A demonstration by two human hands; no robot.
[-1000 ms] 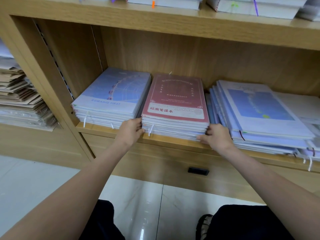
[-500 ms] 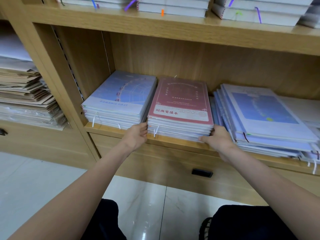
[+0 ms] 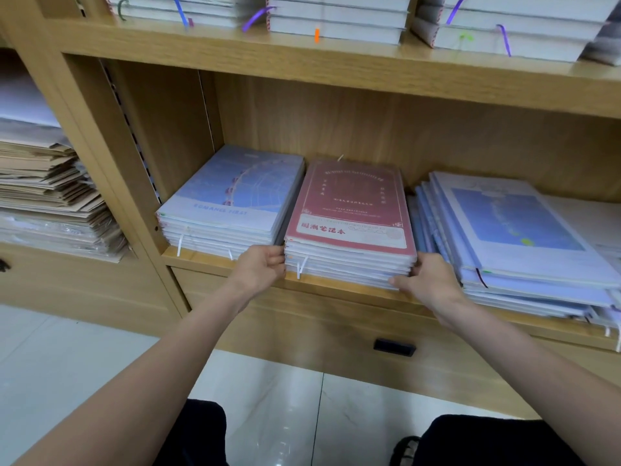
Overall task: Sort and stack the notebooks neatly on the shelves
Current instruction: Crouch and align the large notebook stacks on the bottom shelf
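A stack of notebooks topped by a red cover (image 3: 349,210) lies in the middle of the wooden shelf (image 3: 336,284). My left hand (image 3: 260,269) grips its front left corner, fingers curled against the side. My right hand (image 3: 426,280) holds the front right corner, thumb under the bottom edge and fingers hidden behind the stack's right side. A neat stack with a pale blue Ferris-wheel cover (image 3: 232,203) sits just left of it. A fanned, uneven stack with a blue map cover (image 3: 510,230) lies to the right.
Thick white books with ribbon markers (image 3: 336,18) fill the shelf above. A left compartment holds a pile of brown paper folders (image 3: 47,190). Below the shelf is a drawer front with a black handle (image 3: 395,347). My knees (image 3: 497,442) are over a glossy tiled floor.
Both hands stay on the red-topped stack's front corners. The stack looks a little squarer on the shelf; the view has tilted up slightly, showing more of the upper shelf.
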